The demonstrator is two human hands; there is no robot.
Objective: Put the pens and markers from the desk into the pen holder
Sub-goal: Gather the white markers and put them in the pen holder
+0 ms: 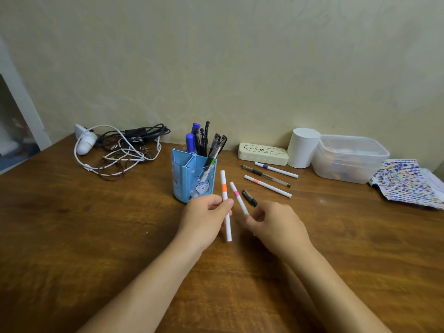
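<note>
A blue pen holder (192, 181) with a cartoon face stands mid-desk, holding several dark pens and blue-capped markers. My left hand (204, 219) grips a white marker with an orange band (225, 203), held nearly upright just right of the holder. My right hand (274, 224) pinches a white marker with a pink band (237, 197) and also holds a black pen (249, 198), whose tip pokes out past the fingers. On the desk to the right lie a white marker with a purple band (276, 169), a clear pen with a black grip (265, 176) and a white marker with a pink band (268, 186).
A tangle of black and white cables with a white charger (115, 147) lies at the back left. A cream case (263, 153), a white cylinder (302, 147), a clear plastic box (348, 159) and a patterned sheet (406, 183) line the back right. The wall runs close behind.
</note>
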